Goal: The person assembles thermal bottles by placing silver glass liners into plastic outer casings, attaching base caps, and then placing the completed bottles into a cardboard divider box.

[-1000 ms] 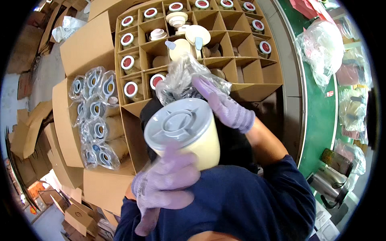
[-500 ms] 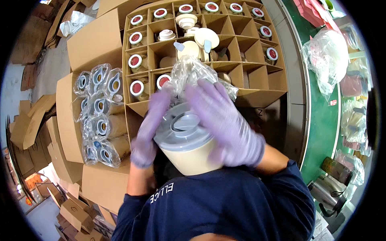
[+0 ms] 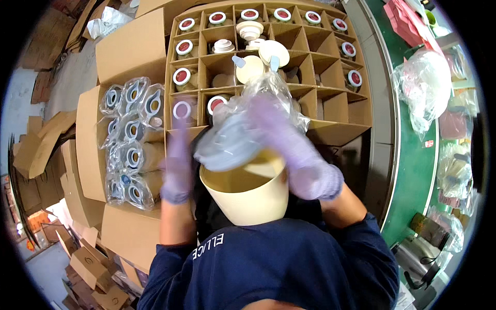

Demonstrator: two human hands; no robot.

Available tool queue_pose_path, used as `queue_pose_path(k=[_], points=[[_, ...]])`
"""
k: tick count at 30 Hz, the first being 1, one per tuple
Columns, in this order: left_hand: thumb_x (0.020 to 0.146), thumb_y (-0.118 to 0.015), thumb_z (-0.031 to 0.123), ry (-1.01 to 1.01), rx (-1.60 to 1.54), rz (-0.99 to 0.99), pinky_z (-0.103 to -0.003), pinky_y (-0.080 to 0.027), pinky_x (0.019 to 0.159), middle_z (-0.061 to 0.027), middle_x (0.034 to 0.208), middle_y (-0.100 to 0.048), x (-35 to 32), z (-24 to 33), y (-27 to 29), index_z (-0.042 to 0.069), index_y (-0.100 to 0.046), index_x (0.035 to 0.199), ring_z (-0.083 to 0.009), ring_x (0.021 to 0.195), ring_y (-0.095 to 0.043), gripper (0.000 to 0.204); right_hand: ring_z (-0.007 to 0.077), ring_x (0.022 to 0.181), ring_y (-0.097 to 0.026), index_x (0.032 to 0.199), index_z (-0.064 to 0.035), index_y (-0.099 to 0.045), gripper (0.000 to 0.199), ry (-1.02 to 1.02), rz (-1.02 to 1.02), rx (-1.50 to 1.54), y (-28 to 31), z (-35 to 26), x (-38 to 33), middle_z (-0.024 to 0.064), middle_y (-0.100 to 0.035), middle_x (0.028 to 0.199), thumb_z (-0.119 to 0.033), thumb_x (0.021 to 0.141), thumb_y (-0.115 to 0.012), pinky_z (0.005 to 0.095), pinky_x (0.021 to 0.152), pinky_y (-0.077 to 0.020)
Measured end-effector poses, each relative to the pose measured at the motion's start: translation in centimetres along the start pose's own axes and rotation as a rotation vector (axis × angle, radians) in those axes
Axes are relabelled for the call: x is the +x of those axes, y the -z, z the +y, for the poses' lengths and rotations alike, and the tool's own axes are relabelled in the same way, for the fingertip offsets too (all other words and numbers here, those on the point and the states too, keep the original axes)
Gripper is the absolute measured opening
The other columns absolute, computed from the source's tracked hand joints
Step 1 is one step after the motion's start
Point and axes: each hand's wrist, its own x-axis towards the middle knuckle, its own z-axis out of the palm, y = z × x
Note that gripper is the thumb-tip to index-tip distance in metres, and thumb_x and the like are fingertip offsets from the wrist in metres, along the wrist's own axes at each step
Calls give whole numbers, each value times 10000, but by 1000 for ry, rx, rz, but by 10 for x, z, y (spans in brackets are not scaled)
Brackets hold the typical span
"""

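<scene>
So the cream-coloured plastic tub (image 3: 247, 194) was right up against our chest, held low in the middle of the view, with a crinkly clear plastic bag (image 3: 258, 116) bunched over its top. Our right hand (image 3: 297, 155), in a purple glove, was spread over the bag and the far rim, fingers fairly open and draped rather than clenched, though it was blurry, so we couldn't say how firm the hold was. Our left hand (image 3: 177, 165), also gloved, sat flat along the tub's left side with the fingers straight, touching or just beside the wall; we couldn't tell if it really gripped anything. Our read was that we were mid-bagging, working the bag down over the tub, and the next move would need both hands to tug the film evenly past the rim without tearing it. Just beyond sat the big cardboard box with dividers (image 3: 330, 111), some cells filled with red-capped containers (image 3: 182, 76), a good few open. Off to the left a carton (image 3: 90, 155) held already-bagged tubs (image 3: 129, 155), and the green conveyor (image 3: 413, 170) ran down the right.
</scene>
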Motion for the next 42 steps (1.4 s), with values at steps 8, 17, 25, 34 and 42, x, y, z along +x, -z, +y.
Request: queue_pose_path(k=[8,17,25,34,42], points=[[934,-627,147,179,-100,104,-348,-469,1039,-139,1312,-623,73,-6,-10,-55,-491,1417,-202,1186,-600,541,402,1077,-599,1228,-28,-607,403,-51,377,-276,-4,71,115,219,-614,1193,-146,844,-634,486,924,-496],[924,-616,50,45,-136,227,-371,-480,1028,-138,1306,-617,85,-7,0,-49,-482,1413,-233,1194,-601,517,391,963,-648,1186,-56,-656,365,-193,309,-399,-4,50,87,199,-655,1016,-43,830,-574,466,844,-535],[873,-624,72,34,147,271,-329,-504,964,-116,1189,-681,90,-15,3,-70,-574,1324,-183,1061,-650,475,399,893,-661,1224,-60,-641,393,-398,-38,-417,-7,70,96,208,-673,949,-48,844,-541,472,837,-530],[897,-658,70,64,280,242,-394,-527,950,-156,1241,-639,110,-64,51,-43,-558,1296,-281,1128,-641,426,381,925,-696,1033,-57,-734,242,-459,298,-236,7,111,57,211,-713,979,-168,827,-675,445,859,-549],[865,-714,99,129,781,468,-412,-294,1186,-253,1562,-357,97,-130,127,-53,-319,1522,-343,1449,-361,782,378,1185,-627,1298,-107,-610,660,-1267,119,-764,185,265,-100,247,-637,1255,-383,717,-759,449,1008,-513]])
